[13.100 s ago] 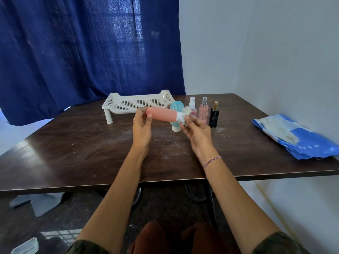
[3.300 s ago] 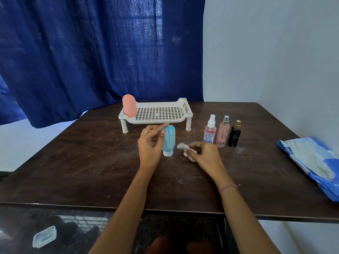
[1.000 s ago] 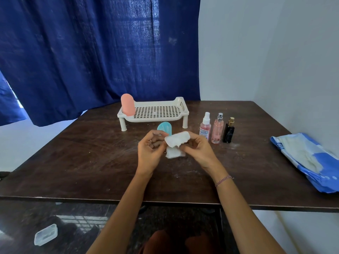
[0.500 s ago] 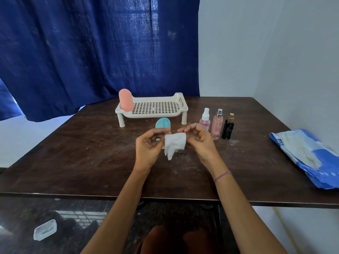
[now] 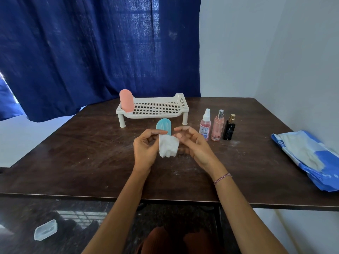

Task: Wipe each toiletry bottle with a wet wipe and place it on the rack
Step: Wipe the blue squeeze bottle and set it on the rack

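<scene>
Dark wooden desk (image 5: 82, 162), blue curtain behind.
- White slotted rack (image 5: 152, 116): one pink bottle (image 5: 126, 100), upright at its left end.
- In front of rack: blue bottle (image 5: 163, 125), standing on the desk.
- Nearer than the blue bottle: wet wipe (image 5: 168, 148), pinched by left grip (image 5: 145, 149); right grip (image 5: 194, 145) loosely spread at its edge.
- Right of rack: three spray bottles (image 5: 218, 126), upright in a row.
- Far right: wipes pack (image 5: 308, 156).

The dark brown wooden table (image 5: 73, 162) looks worn, with a dull sheen and pale scuffs. The white perforated rack (image 5: 156, 114) is smooth plastic; the pink rounded bottle (image 5: 126, 100) and teal rounded bottle (image 5: 163, 125) look matt. The white crumpled wet wipe (image 5: 167, 148) is soft and fibrous. The two clear pink spray bottles (image 5: 205, 128) and the black gold-capped bottle (image 5: 229, 131) are glossy. The navy curtain (image 5: 82, 52) is coarse woven cloth.
</scene>
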`<state>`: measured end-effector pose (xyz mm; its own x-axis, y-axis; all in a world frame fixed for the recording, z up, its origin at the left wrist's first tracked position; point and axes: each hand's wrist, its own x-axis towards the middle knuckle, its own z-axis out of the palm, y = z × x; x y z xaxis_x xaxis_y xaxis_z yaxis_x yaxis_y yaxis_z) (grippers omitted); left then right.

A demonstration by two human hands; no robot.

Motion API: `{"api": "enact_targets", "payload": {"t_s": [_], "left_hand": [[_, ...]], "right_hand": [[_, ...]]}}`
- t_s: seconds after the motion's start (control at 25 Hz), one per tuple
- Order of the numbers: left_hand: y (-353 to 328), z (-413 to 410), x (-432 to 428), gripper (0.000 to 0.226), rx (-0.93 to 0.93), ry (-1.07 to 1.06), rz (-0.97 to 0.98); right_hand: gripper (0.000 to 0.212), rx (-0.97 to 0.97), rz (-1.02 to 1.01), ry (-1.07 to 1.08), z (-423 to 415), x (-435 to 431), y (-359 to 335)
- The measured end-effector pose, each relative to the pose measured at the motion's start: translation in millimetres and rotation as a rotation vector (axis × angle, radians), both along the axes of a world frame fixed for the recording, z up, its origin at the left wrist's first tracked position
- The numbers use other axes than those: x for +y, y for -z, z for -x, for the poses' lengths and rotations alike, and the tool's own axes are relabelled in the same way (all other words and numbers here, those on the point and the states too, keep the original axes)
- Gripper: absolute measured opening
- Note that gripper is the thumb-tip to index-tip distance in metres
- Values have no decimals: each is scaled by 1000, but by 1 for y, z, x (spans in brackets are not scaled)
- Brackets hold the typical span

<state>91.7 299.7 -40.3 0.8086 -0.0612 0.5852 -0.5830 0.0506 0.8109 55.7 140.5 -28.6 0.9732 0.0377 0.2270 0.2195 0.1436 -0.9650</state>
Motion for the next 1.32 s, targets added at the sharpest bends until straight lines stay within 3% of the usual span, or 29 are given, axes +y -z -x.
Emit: {"api": "enact_targets", "payload": {"t_s": [0.2, 0.32, 0.48, 0.64, 0.8, 1.12, 1.32], "left_hand": [[0, 2, -1, 20, 13, 59, 7], [0, 2, 0, 14, 19, 25, 68], [-6, -5, 7, 15, -28, -204, 139], [-23, -26, 5, 23, -13, -239, 78], [-14, -41, 2, 22, 117, -107, 34], [-11, -37, 0, 19, 145, -60, 88], [-5, -41, 3, 16, 100, -74, 61]], "right_hand": [[32, 18, 166, 10, -3, 0, 3], [27, 63, 47, 8, -3, -3, 3], [14, 127, -234, 95, -4, -7, -2], [20, 146, -288, 208, -8, -10, -3], [44, 108, -77, 344, -11, -8, 7], [20, 0, 270, 638, -17, -11, 14], [15, -97, 342, 834, -26, 4, -4]]}}
